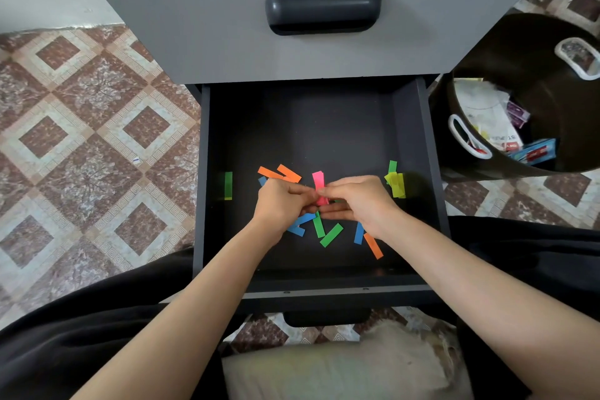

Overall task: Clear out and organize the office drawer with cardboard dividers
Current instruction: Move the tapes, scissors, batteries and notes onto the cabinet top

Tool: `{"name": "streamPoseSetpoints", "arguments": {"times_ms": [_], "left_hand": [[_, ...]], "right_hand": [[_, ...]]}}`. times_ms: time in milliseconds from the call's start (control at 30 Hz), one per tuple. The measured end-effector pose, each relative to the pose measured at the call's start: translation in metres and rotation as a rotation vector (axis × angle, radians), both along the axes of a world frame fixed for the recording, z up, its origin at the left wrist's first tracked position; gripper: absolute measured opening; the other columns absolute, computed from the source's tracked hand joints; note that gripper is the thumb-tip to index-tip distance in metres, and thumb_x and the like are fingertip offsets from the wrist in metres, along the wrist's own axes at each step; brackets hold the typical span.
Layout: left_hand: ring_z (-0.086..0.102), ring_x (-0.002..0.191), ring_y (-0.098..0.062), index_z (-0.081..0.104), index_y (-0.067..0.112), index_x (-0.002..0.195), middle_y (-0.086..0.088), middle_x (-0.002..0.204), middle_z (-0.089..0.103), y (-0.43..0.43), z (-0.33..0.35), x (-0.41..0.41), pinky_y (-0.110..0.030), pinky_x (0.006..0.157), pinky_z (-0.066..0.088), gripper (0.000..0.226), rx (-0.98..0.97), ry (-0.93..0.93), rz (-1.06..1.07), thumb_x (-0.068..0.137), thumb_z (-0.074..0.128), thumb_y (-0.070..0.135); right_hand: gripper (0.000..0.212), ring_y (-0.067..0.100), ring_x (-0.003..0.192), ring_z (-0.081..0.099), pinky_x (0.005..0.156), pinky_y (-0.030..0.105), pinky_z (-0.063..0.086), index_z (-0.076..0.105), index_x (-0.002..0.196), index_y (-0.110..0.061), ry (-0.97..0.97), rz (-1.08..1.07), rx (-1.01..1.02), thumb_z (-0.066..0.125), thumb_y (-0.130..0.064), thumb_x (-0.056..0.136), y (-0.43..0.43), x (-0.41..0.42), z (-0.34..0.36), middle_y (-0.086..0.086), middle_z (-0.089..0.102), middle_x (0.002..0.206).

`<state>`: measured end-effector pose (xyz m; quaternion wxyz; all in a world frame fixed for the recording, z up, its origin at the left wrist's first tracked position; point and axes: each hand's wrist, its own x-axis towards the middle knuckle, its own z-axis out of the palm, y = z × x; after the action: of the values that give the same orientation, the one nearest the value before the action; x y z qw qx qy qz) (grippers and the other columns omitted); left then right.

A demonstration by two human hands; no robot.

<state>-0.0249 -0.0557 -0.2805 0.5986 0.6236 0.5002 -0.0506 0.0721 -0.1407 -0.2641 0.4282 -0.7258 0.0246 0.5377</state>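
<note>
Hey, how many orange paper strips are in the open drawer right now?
3. One orange strip and a second overlap just beyond the left hand; a third lies beside the right hand, toward the drawer front. Others may hide under the hands.

Black drawer [324,120]; strips [331,235] in orange, pink, green, blue and yellow; grey cabinet [211,42]; floor [81,140] of brown-and-cream diamond tiles; black bin [519,52].

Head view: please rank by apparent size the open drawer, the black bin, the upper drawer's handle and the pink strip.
1. open drawer
2. black bin; the picture's edge cuts it off, so its place against the drawer is unsure
3. handle
4. pink strip, plainly the smallest
</note>
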Motion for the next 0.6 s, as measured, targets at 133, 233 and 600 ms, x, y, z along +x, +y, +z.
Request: {"name": "streamPoseSetpoints", "arguments": {"times_ms": [133,233,600], "left_hand": [[0.061,0.068,-0.006,0.068,0.003,0.109,-0.001,0.081,0.066,0.004,0.003,0.001,-0.012,0.065,0.051,0.022,0.088,-0.012,-0.135,0.091,0.056,0.006],[0.061,0.100,-0.016,0.053,0.012,0.131,-0.007,0.123,0.058,0.014,0.006,0.000,-0.025,0.086,0.049,0.046,0.509,0.041,-0.269,0.086,0.061,0.003],[0.058,0.097,-0.020,0.071,0.015,0.107,-0.004,0.102,0.070,0.013,0.004,-0.006,-0.035,0.084,0.048,0.024,0.832,-0.075,-0.691,0.084,0.067,0.017]], "right_hand": [[0.022,0.020,0.068,0.066,0.069,0.032,0.058,0.064,0.107,0.001,-0.045,0.019,0.011,0.064,-0.002,0.086,-0.001,0.007,0.001,0.014,0.066,0.089],[0.017,0.024,0.067,0.066,0.064,0.032,0.058,0.063,0.103,-0.002,-0.032,0.106,0.005,0.059,0.002,0.087,0.001,0.012,0.005,0.015,0.063,0.087],[0.013,0.018,0.061,0.066,0.056,0.025,0.058,0.063,0.096,0.003,-0.058,0.218,0.003,0.062,0.006,0.084,0.003,0.015,0.006,0.015,0.064,0.076]]}}
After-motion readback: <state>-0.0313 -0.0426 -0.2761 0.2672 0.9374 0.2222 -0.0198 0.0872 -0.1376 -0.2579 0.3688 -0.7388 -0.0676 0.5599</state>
